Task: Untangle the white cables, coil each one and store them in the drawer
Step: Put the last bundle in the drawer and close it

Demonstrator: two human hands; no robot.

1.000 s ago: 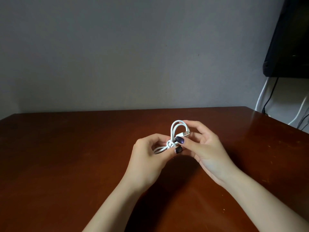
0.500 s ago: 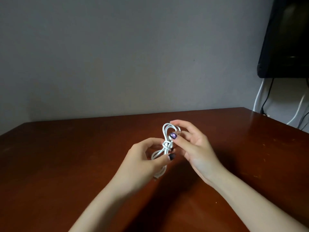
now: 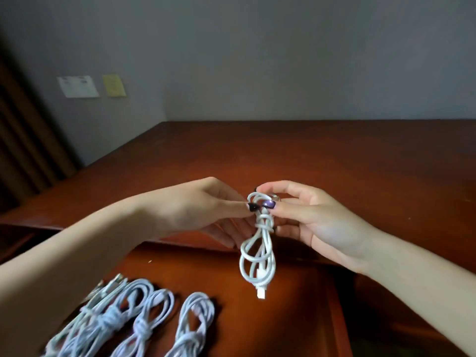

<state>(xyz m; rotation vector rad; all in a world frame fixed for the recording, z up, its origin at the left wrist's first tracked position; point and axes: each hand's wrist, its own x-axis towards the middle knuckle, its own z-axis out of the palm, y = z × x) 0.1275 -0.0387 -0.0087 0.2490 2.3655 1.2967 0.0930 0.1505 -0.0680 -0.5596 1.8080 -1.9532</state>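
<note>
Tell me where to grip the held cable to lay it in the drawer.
Pinch the cable at its wrapped waist, coming from the side: the turns bind every loop there, so likely nothing springs free. The lower loops and plug hang loose. The left hand and right hand pinch just above.

My left hand [image 3: 206, 210] and right hand [image 3: 316, 222], mid-frame, wear glossy dark nail polish [image 3: 269, 203], purple where light catches it. My 2 forearms [image 3: 77, 253] run bare to the lower corners.
</note>
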